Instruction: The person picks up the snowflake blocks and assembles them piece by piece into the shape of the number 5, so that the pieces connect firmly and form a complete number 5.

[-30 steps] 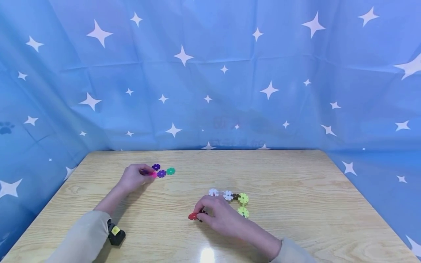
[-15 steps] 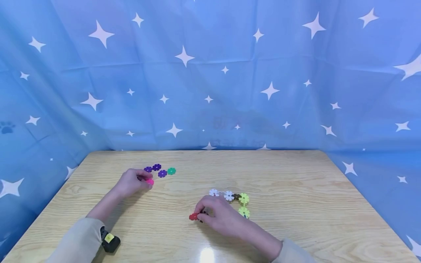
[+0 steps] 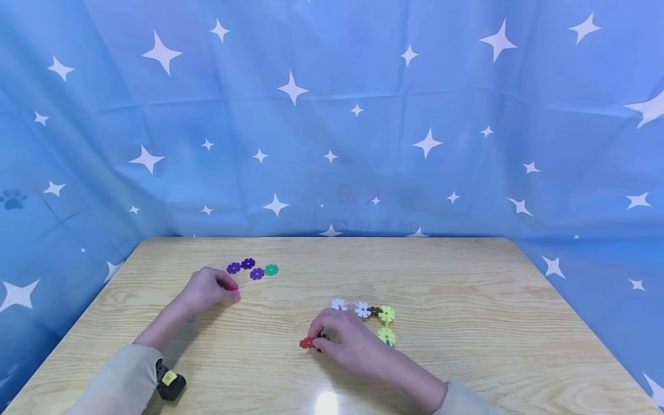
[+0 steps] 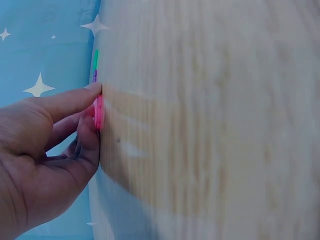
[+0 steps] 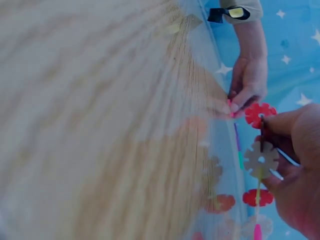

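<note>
At the left of the table, my left hand [image 3: 207, 288] pinches a pink snowflake disc [image 4: 99, 112] between thumb and fingers, close to the tabletop. Most of that disc is covered by the fingers in the head view. Nearer the middle, my right hand [image 3: 353, 343] holds a chain of interlocked snowflake discs by its end. A red disc [image 3: 306, 343] sticks out past the fingertips, joined to a dark disc [image 5: 262, 134]. White discs [image 3: 362, 309] and yellow-green discs [image 3: 386, 314] of the chain show beyond the hand, and the hand hides part of it.
Loose on the table beyond the left hand lie several discs: purple ones [image 3: 256, 274] and a green one [image 3: 271, 270]. A black device [image 3: 170, 385] is strapped to the left wrist. A blue star-patterned curtain [image 3: 332, 115] stands behind the wooden table [image 3: 467, 276].
The left hand has drawn the pink disc toward the near side, away from the purple discs, and its fingers now cover more of it. The right hand stays in place with the chain.
</note>
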Tool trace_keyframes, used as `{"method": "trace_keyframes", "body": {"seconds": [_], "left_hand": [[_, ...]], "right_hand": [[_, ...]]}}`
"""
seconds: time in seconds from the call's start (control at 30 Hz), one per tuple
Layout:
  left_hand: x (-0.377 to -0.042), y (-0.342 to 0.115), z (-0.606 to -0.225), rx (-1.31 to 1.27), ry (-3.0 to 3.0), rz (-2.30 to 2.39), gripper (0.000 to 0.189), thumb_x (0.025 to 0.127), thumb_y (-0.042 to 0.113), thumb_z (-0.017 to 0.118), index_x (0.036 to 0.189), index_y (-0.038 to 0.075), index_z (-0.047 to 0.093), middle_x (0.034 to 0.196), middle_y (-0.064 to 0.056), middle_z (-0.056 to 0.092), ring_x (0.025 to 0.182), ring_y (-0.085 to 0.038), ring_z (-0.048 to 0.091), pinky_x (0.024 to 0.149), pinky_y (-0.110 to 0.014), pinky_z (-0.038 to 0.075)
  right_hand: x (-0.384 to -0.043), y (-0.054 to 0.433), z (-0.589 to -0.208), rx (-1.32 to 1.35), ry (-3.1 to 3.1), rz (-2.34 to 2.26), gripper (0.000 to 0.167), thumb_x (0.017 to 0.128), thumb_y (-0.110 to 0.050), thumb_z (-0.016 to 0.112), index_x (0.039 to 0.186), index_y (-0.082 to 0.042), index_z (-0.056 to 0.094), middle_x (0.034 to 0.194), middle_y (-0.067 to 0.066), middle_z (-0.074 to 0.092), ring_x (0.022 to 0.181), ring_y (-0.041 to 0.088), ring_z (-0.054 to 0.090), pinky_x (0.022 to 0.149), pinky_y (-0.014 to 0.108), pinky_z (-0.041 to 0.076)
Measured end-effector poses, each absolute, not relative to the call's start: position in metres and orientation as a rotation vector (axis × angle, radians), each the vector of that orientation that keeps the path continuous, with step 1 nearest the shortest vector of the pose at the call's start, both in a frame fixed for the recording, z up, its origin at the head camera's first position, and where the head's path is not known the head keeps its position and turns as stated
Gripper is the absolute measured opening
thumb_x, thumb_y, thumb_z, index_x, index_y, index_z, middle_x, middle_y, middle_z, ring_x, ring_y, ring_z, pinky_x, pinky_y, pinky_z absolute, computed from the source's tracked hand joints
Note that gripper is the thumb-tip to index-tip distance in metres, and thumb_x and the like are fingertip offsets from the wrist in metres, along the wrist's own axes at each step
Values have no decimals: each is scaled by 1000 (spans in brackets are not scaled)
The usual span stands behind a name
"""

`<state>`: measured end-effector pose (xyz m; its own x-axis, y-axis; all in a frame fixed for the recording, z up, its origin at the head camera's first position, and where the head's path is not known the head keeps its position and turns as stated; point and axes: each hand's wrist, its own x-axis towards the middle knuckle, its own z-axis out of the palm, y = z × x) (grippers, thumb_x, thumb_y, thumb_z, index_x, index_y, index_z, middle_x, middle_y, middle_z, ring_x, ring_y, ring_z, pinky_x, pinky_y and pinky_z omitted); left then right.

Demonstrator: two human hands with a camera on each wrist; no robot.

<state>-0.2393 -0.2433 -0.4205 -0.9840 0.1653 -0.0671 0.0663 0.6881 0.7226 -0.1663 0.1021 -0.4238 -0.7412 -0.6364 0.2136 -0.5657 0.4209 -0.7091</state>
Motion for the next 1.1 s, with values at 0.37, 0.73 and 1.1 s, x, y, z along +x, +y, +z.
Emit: {"method": "trace_keyframes", "body": {"seconds": [0.37, 0.73, 1.1], "left_hand": [[-236, -250, -423, 277, 2635, 1266, 31, 77, -1, 83, 107, -6, 73, 95, -8, 70, 84, -22, 62, 75, -34, 55], [-233, -250, -429, 384, 2596, 1354, 32, 78, 0, 84, 106, -4, 70, 92, -9, 64, 83, -23, 57, 69, -28, 52], [-219, -232, -426, 487, 2574, 1379, 30, 81, 2, 82, 109, -6, 75, 90, -6, 71, 83, -20, 62, 69, -26, 54]], "right_hand": [[-167, 100, -423, -1120, 2590, -1220, 16, 93, -5, 74, 95, -20, 72, 97, -18, 68, 95, 1, 62, 105, 58, 37], [-167, 99, -424, -1121, 2618, -1188, 15, 93, -6, 75, 94, -21, 71, 96, -20, 66, 95, 0, 61, 102, 51, 38], [-168, 99, -425, -1100, 2616, -1208, 16, 93, -6, 74, 95, -22, 73, 99, -18, 69, 97, 1, 62, 100, 42, 45]]}}
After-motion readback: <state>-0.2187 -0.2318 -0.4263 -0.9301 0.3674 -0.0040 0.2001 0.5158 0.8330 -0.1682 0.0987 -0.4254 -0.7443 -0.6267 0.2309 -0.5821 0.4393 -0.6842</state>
